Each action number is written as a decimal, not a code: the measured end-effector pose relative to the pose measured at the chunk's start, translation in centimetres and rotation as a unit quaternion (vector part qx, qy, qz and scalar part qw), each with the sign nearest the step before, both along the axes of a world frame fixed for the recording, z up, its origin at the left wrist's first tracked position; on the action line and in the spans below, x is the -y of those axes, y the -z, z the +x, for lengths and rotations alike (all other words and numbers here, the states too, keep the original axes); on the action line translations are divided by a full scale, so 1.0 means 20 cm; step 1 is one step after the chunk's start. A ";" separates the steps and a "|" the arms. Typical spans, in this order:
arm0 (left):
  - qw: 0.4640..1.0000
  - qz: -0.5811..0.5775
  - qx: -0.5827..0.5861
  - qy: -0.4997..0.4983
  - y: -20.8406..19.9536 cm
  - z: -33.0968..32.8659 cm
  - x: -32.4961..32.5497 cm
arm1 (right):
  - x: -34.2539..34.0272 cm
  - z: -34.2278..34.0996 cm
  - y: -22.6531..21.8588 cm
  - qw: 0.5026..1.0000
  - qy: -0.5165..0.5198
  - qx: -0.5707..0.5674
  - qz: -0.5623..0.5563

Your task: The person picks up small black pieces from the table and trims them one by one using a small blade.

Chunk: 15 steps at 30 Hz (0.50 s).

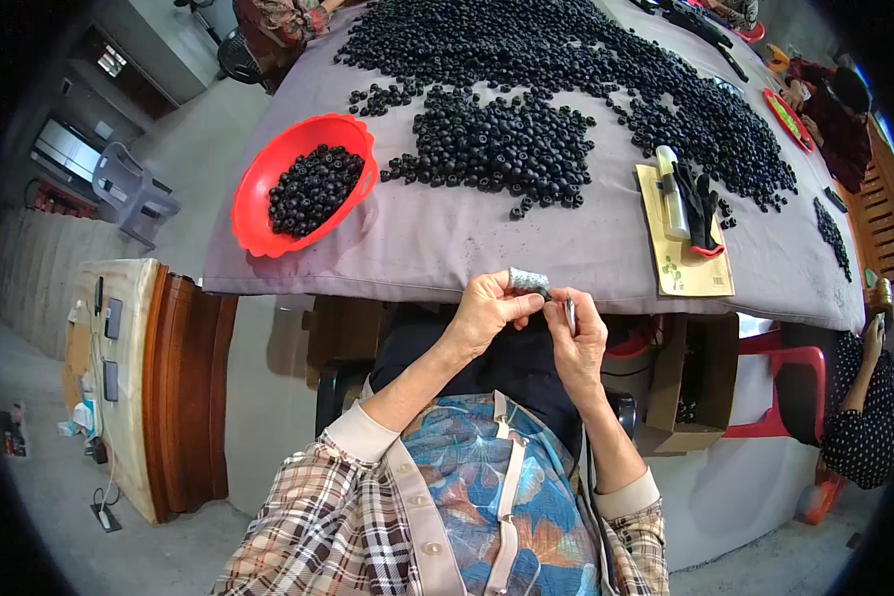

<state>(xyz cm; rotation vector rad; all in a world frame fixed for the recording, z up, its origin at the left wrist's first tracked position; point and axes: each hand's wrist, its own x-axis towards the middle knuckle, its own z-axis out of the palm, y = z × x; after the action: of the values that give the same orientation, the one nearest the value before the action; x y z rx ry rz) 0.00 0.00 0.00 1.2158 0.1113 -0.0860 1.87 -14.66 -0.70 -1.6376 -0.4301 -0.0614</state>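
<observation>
My left hand (pixel 489 310) is at the table's front edge, thumb and fingers pinched on a small black round piece (pixel 539 293). A grey patterned wrap (pixel 528 280) covers one of its fingertips. Close against it, my right hand (pixel 578 336) is closed round a slim metal tool (pixel 569 315), whose tip is hidden by the fingers. Ahead of the hands lies a pile of similar small black pieces (pixel 502 144) on the grey cloth (pixel 417 243). To the left, a red scalloped bowl (pixel 253 194) holds more of them.
A larger black heap (pixel 507 40) spreads across the far table. At right lie a yellow envelope (pixel 680 273), a clear tube (pixel 671 204) and a black glove (pixel 703 214). A cardboard box (pixel 720 387) and red chair (pixel 795 372) stand below. Other people sit around the table.
</observation>
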 end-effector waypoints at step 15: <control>0.992 -0.113 -0.038 0.031 -0.02 -0.01 0.00 | 0.00 -0.02 -0.01 0.999 -0.012 -0.029 0.040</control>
<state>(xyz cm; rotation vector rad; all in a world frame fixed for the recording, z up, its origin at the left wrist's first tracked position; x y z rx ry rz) -0.11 -0.01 0.38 0.9893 0.1268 -0.1945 1.42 -14.66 -0.52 -1.5510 -0.3972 -0.0131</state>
